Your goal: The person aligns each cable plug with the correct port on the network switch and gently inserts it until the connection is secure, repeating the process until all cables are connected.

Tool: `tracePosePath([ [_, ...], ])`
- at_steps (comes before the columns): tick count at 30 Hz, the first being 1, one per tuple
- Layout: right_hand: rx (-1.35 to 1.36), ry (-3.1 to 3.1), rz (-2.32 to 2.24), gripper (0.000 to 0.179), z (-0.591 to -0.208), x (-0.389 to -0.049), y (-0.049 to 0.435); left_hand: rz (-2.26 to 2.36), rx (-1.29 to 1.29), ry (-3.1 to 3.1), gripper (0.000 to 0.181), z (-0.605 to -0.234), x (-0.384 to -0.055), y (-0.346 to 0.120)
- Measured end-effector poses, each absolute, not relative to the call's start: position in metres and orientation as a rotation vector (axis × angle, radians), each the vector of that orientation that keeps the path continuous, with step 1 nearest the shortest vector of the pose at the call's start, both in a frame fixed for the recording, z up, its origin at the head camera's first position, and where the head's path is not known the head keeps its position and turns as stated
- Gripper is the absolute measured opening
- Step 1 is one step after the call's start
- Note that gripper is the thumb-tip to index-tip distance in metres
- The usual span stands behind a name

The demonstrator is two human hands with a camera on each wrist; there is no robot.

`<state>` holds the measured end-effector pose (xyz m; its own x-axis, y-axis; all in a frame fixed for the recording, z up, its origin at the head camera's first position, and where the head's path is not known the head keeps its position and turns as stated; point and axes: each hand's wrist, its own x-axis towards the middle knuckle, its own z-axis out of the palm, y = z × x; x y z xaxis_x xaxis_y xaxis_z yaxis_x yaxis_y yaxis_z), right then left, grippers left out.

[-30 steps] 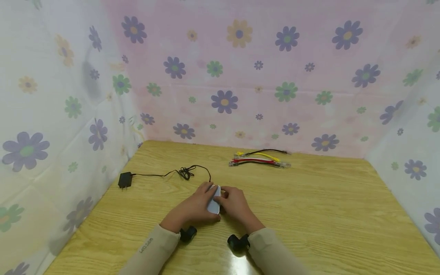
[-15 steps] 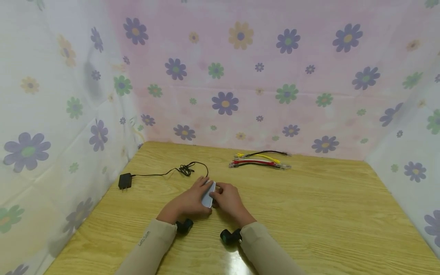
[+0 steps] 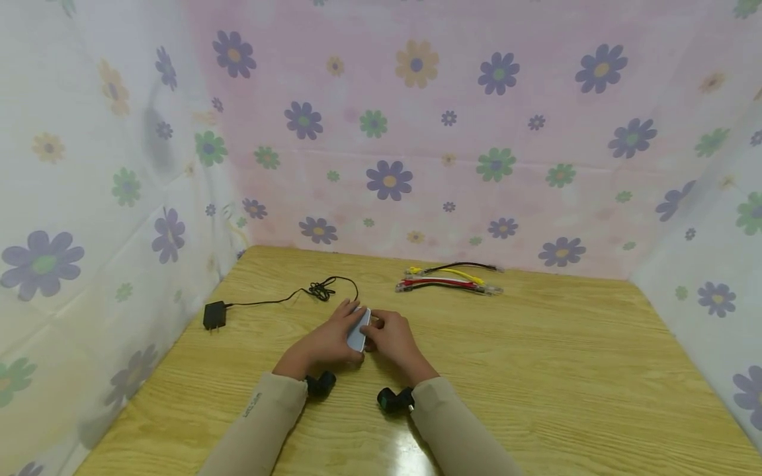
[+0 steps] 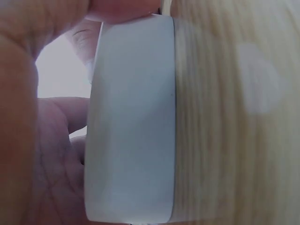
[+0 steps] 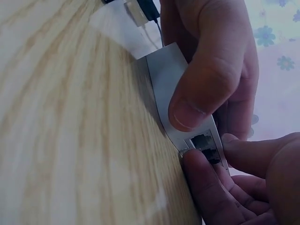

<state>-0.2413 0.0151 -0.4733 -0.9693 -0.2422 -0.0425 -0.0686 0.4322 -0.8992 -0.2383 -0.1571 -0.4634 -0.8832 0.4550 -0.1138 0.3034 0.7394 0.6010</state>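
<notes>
A small white network switch [image 3: 359, 332] stands tilted between both hands over the wooden table. My left hand [image 3: 329, 338] grips it across its width, fingers at the far end and thumb at the near end. The left wrist view shows its smooth white face [image 4: 131, 117] close up. My right hand [image 3: 394, 338] is at its right side, thumb and fingertips pinching the edges around the dark ports [image 5: 206, 147]. A small shiny bit shows by the right fingertips; whether a plug is there I cannot tell. A black power cord [image 3: 345, 278] runs from behind the switch.
The cord leads through a tangle to a black power adapter [image 3: 214, 315] at the table's left edge. Several short network cables [image 3: 446, 282], black, yellow, white and red, lie at the back. Flowered cloth walls [image 3: 446, 132] enclose the table. Black cameras [image 3: 321, 385] hang below both wrists.
Both hands and the switch have shifted slightly away from me and to the left. The switch leans a little more, and the cord's loop has moved left with it. The grip looks the same.
</notes>
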Motion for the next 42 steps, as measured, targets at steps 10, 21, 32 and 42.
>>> tracePosePath([
  [10,-0.414,2.789,-1.374,0.035,-0.473,-0.239,0.017,0.863,0.585,2.699,0.098,-0.468,-0.236,-0.161],
  [21,-0.529,2.903,-1.140,0.032,-0.474,-0.257,0.042,0.858,0.596,2.702,0.099,-0.462,-0.235,-0.162],
  [32,-0.477,2.996,-0.863,0.037,-0.472,-0.282,0.065,0.864,0.597,2.695,0.099,-0.459,-0.235,-0.160],
  [42,-0.434,3.066,-0.789,0.043,-0.467,-0.295,0.080,0.858,0.617,2.691,0.099,-0.457,-0.235,-0.158],
])
